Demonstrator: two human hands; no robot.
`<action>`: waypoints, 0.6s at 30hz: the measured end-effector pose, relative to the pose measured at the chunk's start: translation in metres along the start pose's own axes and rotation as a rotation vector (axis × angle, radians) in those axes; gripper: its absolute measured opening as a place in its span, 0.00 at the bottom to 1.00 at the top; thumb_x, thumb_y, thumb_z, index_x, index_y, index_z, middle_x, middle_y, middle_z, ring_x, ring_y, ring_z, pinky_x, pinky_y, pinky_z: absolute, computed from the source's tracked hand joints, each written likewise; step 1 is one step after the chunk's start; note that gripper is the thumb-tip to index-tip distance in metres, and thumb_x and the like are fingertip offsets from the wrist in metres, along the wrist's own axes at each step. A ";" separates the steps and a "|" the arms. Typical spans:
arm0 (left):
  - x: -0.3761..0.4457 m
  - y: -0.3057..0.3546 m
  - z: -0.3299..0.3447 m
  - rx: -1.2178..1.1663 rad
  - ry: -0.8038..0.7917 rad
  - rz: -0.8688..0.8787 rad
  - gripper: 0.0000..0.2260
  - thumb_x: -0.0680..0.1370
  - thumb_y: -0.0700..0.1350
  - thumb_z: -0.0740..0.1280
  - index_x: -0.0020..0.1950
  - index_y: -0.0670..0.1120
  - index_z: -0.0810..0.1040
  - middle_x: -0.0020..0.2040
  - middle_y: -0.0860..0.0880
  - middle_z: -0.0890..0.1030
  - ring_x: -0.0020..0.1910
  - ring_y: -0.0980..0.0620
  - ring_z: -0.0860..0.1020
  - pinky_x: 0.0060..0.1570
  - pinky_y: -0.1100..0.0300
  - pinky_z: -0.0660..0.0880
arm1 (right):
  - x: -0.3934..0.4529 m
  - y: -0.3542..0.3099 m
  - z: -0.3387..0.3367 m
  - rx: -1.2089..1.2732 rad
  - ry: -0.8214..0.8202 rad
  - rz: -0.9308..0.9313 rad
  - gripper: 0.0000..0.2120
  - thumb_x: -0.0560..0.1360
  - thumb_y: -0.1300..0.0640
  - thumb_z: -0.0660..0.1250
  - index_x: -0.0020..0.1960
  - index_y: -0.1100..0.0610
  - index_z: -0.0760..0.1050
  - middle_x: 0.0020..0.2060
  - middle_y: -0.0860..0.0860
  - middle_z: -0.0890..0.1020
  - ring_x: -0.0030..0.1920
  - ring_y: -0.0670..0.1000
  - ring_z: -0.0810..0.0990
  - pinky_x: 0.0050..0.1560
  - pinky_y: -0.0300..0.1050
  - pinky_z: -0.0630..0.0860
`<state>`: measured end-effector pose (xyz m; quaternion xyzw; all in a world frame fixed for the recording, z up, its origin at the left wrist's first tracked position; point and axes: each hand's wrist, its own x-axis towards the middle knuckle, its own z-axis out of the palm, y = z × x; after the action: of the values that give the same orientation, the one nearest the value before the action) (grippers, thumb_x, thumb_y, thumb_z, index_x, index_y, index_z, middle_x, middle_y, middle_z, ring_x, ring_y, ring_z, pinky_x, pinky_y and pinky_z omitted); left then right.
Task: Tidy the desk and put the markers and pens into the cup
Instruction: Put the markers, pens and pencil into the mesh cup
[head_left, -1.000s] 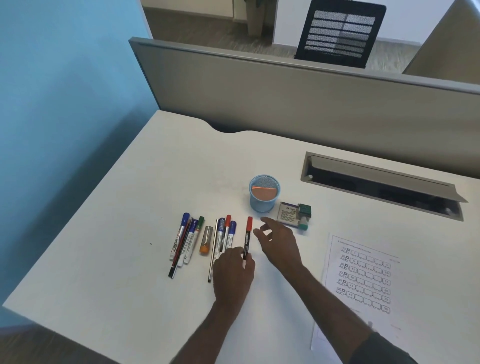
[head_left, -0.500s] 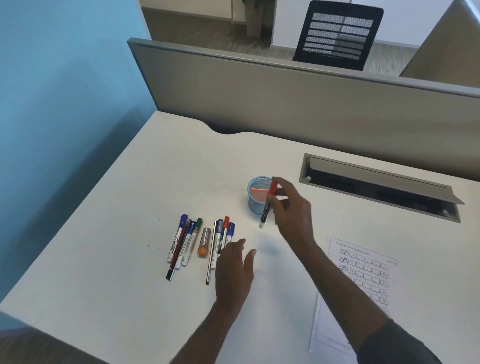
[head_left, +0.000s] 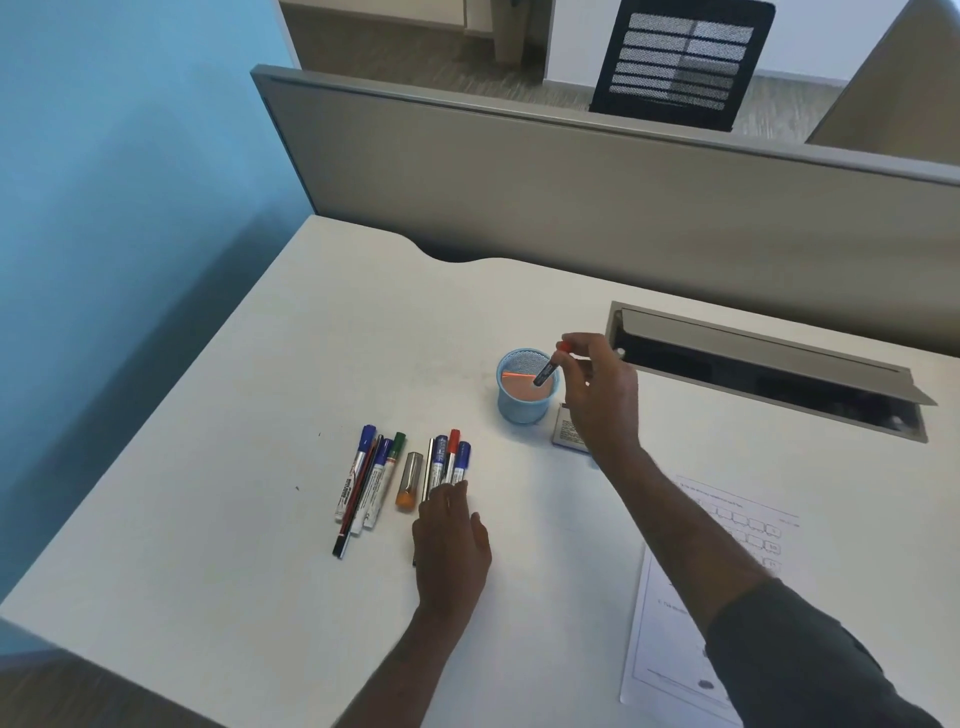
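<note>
A light blue mesh cup (head_left: 523, 408) stands mid-desk with something orange inside. My right hand (head_left: 600, 395) holds a red-capped marker (head_left: 549, 367) tilted over the cup, its lower end inside the rim. My left hand (head_left: 451, 535) rests palm down on the desk, fingertips touching the near ends of a blue marker (head_left: 461, 461), a red-capped marker (head_left: 452, 452) and another blue marker (head_left: 439, 457). Further left lie an orange-ended highlighter (head_left: 409, 480), a green marker (head_left: 385, 473), a blue marker (head_left: 356, 475) and a dark pencil (head_left: 358, 499).
A small box (head_left: 566, 431) lies right of the cup, partly behind my right wrist. A printed sheet (head_left: 691, 613) lies at the right front. An open cable tray (head_left: 763, 369) is set into the desk behind. A grey partition (head_left: 571, 176) closes the back.
My right hand has carried the red-capped marker from beside the cup to over it, with the tip now inside the rim. My left hand has slid forward onto the row of markers.
</note>
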<state>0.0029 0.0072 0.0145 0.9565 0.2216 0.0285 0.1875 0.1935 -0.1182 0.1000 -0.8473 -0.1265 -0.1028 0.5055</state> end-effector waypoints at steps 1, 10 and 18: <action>0.000 -0.001 -0.001 0.021 -0.014 -0.009 0.20 0.76 0.42 0.71 0.68 0.43 0.75 0.63 0.45 0.78 0.61 0.45 0.77 0.52 0.52 0.79 | -0.003 0.002 0.001 -0.022 -0.012 0.007 0.08 0.79 0.59 0.68 0.57 0.54 0.77 0.48 0.44 0.85 0.45 0.42 0.84 0.45 0.36 0.78; 0.001 -0.004 0.002 0.135 -0.059 -0.014 0.20 0.75 0.45 0.72 0.67 0.44 0.76 0.57 0.45 0.79 0.54 0.46 0.79 0.46 0.53 0.78 | -0.015 0.022 0.010 -0.195 -0.112 0.140 0.05 0.78 0.54 0.66 0.53 0.49 0.78 0.49 0.42 0.84 0.48 0.46 0.82 0.48 0.52 0.79; 0.001 -0.004 0.002 0.117 -0.067 -0.050 0.20 0.77 0.46 0.70 0.68 0.43 0.75 0.57 0.45 0.80 0.55 0.46 0.80 0.49 0.52 0.79 | -0.016 0.033 0.014 -0.306 -0.119 0.129 0.07 0.78 0.50 0.66 0.55 0.48 0.79 0.51 0.43 0.83 0.50 0.49 0.81 0.47 0.49 0.79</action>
<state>0.0028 0.0105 0.0116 0.9604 0.2405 -0.0210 0.1393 0.1892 -0.1227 0.0614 -0.9253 -0.0841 -0.0380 0.3678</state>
